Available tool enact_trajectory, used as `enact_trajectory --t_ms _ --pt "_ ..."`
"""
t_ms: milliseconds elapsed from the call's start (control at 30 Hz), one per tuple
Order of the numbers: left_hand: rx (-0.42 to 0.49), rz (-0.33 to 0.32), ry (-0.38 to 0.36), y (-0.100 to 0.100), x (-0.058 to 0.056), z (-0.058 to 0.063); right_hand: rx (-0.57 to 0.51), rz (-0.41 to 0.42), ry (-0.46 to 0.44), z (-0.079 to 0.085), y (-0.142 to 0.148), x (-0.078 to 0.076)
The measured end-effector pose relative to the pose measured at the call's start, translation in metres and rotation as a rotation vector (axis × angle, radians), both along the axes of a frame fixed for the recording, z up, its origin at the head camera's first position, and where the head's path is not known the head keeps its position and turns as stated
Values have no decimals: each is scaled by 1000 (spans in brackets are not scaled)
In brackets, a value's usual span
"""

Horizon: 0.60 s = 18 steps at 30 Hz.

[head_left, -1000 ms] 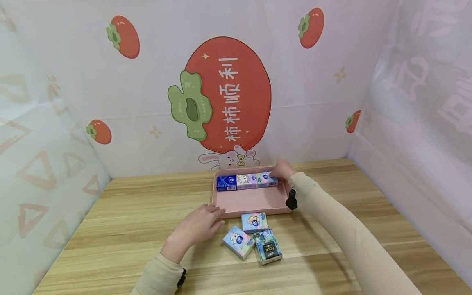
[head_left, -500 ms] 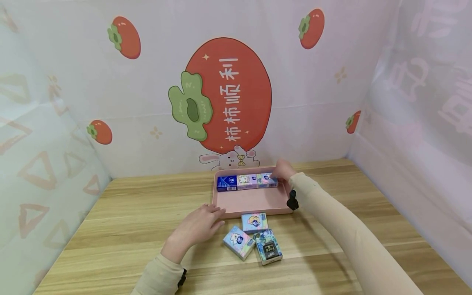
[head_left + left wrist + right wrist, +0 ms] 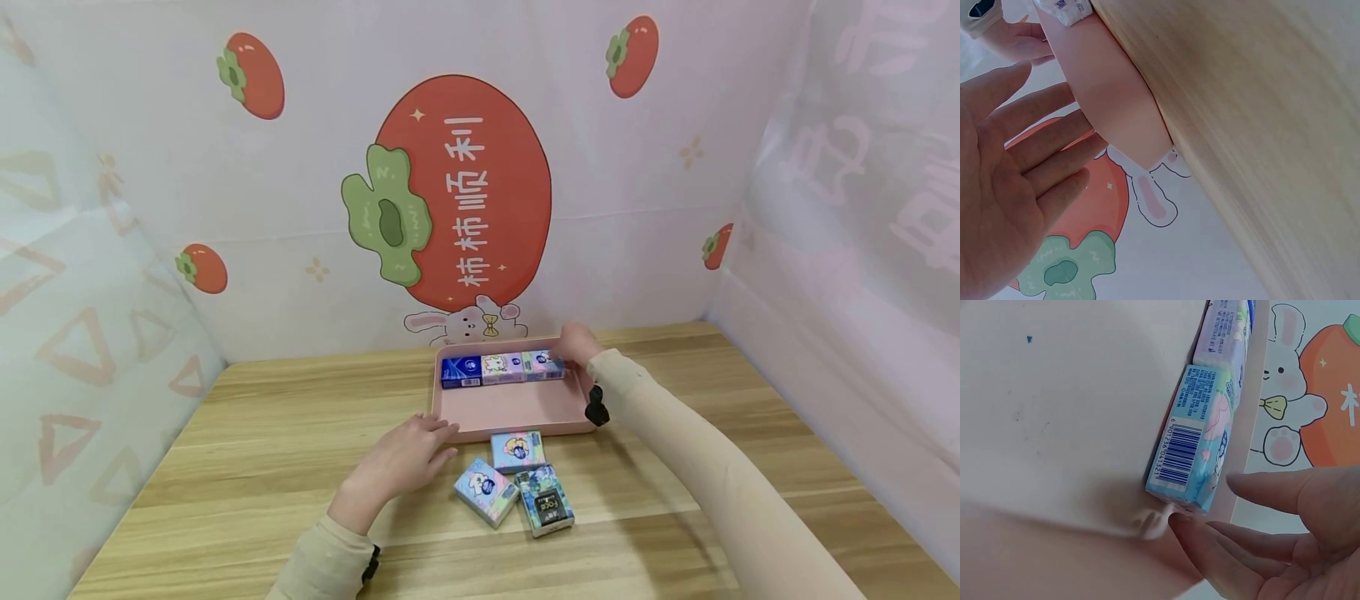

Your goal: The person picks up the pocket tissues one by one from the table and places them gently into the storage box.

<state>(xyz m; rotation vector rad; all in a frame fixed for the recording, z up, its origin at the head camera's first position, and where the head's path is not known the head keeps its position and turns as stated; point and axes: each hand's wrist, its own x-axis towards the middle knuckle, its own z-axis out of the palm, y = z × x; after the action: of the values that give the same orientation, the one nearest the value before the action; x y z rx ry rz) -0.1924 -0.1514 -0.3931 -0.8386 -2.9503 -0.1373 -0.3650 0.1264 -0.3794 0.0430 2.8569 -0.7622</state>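
- Fingers of the right hand [image 3: 576, 345] sit slightly parted at the end of the light-blue pack [image 3: 1175, 437], fairly straight; the left hand [image 3: 401, 454] lies loose, fingertips at the rim of the tray [image 3: 502, 408].
- Barely anything has shifted this last second: light-blue pack, purple pack [image 3: 501, 367] and dark-blue pack [image 3: 461, 372] line the tray's back, so that row seems settled.
- Three loose packs [image 3: 486, 492] lie outside, on the bench [image 3: 300, 433].
- The barcode [image 3: 1177, 453] reads 6 901236 041321; one loose label [image 3: 552, 507] looks like "Face"; the wall [image 3: 300, 167] says 柿柿顺利.

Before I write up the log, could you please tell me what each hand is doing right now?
Left hand: open, at the pink tray.
Right hand: open, at the end of the tray's light-blue tissue pack.
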Motion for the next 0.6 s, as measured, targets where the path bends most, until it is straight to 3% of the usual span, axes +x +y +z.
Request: enact_trajectory --t_ms 433,600 --pt "1 -2 1 1 0 1 -18 26 17 13 8 17" --pt "3 -6 6 0 0 0 8 36 73 16 12 25"
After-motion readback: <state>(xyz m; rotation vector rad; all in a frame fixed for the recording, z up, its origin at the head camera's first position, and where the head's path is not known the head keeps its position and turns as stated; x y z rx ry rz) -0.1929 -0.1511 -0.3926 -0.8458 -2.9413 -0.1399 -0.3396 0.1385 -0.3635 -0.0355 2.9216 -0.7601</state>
